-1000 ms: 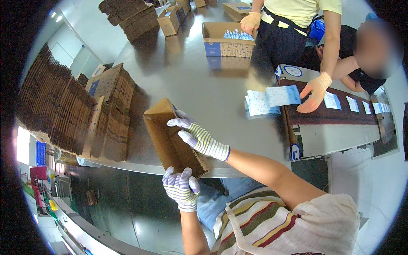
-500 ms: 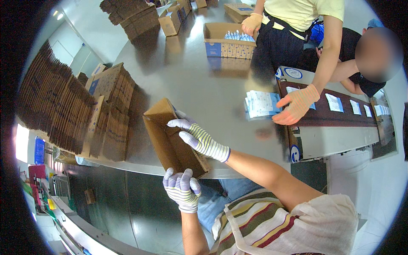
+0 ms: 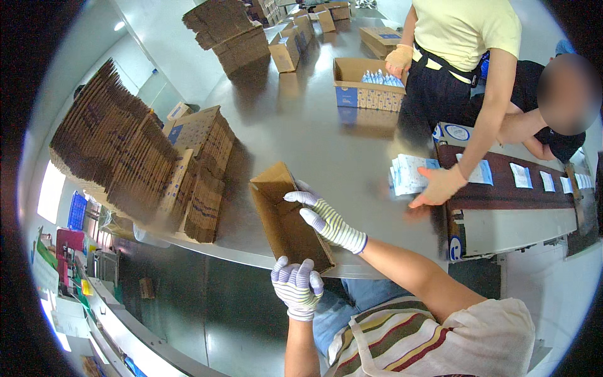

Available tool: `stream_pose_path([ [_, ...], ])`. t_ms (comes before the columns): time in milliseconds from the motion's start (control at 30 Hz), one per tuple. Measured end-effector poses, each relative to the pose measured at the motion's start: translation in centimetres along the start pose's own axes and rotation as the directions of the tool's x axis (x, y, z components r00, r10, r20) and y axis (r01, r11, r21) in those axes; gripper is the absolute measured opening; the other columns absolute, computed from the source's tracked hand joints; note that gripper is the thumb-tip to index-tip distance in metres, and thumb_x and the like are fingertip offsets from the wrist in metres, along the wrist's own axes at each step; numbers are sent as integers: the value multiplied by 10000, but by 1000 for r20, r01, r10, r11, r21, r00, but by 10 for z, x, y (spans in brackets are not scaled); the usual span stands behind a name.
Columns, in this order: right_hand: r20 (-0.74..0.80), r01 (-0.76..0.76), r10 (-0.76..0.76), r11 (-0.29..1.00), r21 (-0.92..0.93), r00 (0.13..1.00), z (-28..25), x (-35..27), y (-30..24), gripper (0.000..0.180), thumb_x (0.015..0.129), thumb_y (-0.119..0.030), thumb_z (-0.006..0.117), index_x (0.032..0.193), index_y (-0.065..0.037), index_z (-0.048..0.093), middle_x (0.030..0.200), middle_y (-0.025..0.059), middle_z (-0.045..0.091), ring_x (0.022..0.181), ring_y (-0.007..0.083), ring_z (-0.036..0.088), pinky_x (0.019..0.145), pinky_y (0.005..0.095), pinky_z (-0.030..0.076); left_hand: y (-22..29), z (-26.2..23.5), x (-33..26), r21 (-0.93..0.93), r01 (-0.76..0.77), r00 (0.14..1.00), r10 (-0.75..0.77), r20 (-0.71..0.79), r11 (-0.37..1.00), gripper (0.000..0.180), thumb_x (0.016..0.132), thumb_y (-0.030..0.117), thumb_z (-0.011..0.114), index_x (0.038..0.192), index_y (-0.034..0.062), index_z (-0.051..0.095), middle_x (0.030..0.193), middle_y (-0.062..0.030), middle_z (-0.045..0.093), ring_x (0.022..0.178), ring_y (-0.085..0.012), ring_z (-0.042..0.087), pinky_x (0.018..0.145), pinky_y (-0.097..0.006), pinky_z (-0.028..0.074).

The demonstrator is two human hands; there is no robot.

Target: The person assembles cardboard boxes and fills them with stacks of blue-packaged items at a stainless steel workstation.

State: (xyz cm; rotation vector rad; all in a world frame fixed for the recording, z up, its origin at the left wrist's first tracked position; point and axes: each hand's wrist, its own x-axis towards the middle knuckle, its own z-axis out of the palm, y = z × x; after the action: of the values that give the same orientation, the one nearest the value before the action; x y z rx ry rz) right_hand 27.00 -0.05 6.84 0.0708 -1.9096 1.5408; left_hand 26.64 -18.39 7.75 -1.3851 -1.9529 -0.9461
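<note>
Right hand (image 3: 323,220), in a striped knit glove, lies flat w/ fingers spread on the side panel of a brown cardboard box (image 3: 286,220), pressing rather than gripping; fingertips reach toward the box's far upper edge. Left hand (image 3: 297,288), same glove, is curled over the box's near bottom corner, right at the front edge of the steel table (image 3: 295,119), grasping that corner. Box sits tilted, half-erected, its near end overhanging the table lip. Just left of it: stacks of flattened cartons (image 3: 151,169), close but not touching, so little room that side. To the right, bare steel runs out to a pile of white-and-blue packets (image 3: 408,174), where a co-worker's hand (image 3: 440,186) rests, well apart. Beyond, an open carton of small bottles (image 3: 367,88) stands across clear tabletop.
</note>
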Motion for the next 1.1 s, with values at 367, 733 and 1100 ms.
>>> stream_pose_path([
  [367,10,-19,19,1000,6,1000,-1,-1,3,368,901,-274,484,1236,-130,534,1430,189,327,1332,356,294,1115,419,208,7,-3,3,10,22,1000,-22,7,1000,86,812,148,529,880,120,574,706,-17,570,701,-203,555,904,-431,426],
  [733,13,9,-9,1000,22,1000,0,-2,0,379,911,-306,483,1237,-118,525,1441,193,313,1342,358,277,1113,423,199,9,-3,2,0,21,1000,-21,-11,1000,89,824,143,534,893,119,584,699,-23,554,695,-202,548,910,-427,424],
  [1100,1,-13,13,1000,8,1000,0,-1,-5,388,914,-334,476,1222,-107,540,1438,208,310,1356,367,251,1117,426,191,10,-5,4,6,32,999,-32,-6,999,80,847,146,532,884,107,591,742,-36,569,686,-207,552,936,-434,414],
])
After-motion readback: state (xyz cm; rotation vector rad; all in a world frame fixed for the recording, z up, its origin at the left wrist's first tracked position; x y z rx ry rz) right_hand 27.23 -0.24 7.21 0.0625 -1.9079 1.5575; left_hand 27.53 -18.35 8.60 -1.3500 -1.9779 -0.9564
